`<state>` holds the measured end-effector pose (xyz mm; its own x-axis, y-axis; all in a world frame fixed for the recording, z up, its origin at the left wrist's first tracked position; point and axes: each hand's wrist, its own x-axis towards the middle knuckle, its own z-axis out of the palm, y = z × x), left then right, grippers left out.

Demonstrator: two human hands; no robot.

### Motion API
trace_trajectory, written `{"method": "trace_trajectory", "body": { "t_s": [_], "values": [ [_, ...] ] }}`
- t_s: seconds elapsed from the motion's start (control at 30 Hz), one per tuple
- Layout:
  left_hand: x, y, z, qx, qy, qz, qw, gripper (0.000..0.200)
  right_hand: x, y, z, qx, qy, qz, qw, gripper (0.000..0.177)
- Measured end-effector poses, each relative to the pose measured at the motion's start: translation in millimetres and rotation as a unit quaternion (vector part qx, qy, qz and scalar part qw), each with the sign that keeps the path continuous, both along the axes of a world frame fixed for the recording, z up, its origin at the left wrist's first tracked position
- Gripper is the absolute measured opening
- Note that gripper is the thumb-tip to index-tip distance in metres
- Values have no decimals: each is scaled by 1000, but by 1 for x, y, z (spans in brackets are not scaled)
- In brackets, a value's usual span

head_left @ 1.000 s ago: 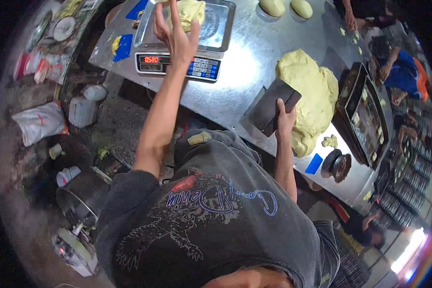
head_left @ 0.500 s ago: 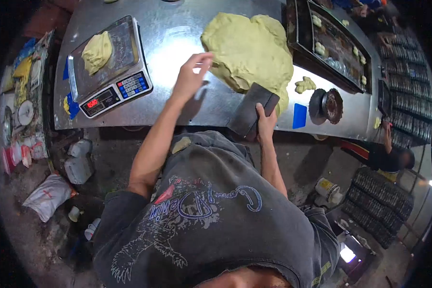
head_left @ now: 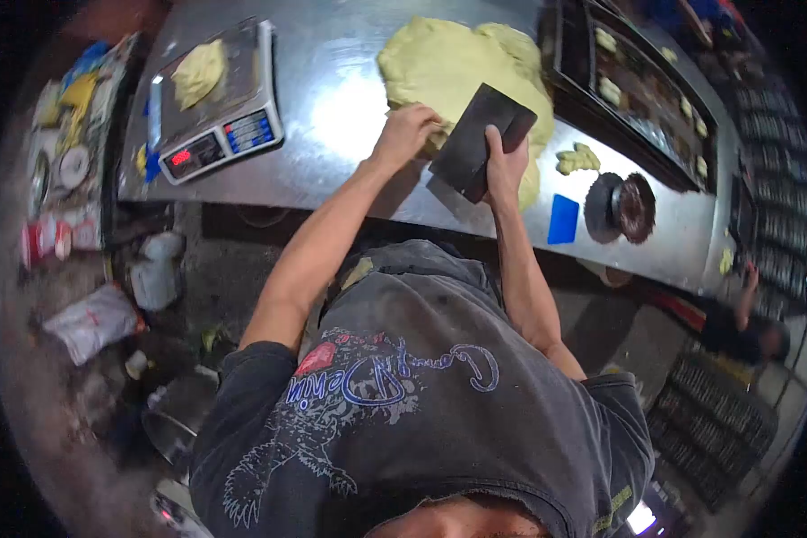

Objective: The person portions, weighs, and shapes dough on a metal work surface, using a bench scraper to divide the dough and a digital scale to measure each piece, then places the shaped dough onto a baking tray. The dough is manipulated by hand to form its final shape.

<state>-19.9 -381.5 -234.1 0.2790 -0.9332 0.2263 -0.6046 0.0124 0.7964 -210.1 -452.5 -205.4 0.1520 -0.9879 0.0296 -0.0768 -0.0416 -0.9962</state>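
Note:
A large slab of pale yellow dough (head_left: 448, 67) lies on the metal table. My left hand (head_left: 408, 134) is at its near left edge, fingers bent and gripping the dough there. My right hand (head_left: 507, 166) grips a dark, flat dough scraper (head_left: 480, 134), thumb across its face. The scraper is tilted over the near side of the slab and hides part of it. Left of the slab, a digital scale (head_left: 211, 148) with a lit red display carries a smaller lump of dough (head_left: 199, 73).
Right of the slab lie small dough pieces (head_left: 578, 159), a blue plastic scraper (head_left: 563, 219) and a round dark brush-like item (head_left: 635, 208). A dark tray (head_left: 641, 108) holding dough pieces stands behind them. Another person (head_left: 735, 327) is at the far right.
My left hand has moved right and down onto the dough's edge, its fingers closing. My right hand has raised the scraper up over the slab. The view has shifted slightly.

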Motion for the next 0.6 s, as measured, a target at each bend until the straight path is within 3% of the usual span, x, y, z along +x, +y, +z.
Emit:
{"method": "trace_trajectory", "body": {
  "t_s": [0.07,0.17,0.2,0.23,0.33,0.43,0.47,0.5,0.53,0.6],
  "values": [
    [-7,21,9,2,-12,50,999,15,29,-4,-22,-10,116,121,986,43],
    [-3,59,24,-15,92,155,984,22,57,4,-34,-1,247,302,921,44],
    [4,78,29,29,89,179,979,55,63,13,-31,-2,223,352,909,44],
    [11,97,29,34,69,211,974,66,67,23,-29,0,199,402,894,45],
    [36,156,13,52,25,298,953,106,71,43,-45,67,152,369,915,46],
    [51,209,9,156,93,390,903,101,66,37,-58,130,124,274,945,46],
    [60,220,10,149,103,394,901,99,66,34,-58,83,86,237,964,46],
    [71,227,17,141,113,396,900,97,67,27,-44,63,136,202,968,47],
    [82,232,24,132,125,395,900,95,70,23,-29,98,125,161,974,48],
    [111,234,29,76,87,378,918,91,63,-8,-46,47,72,95,992,49]
  ]
}}
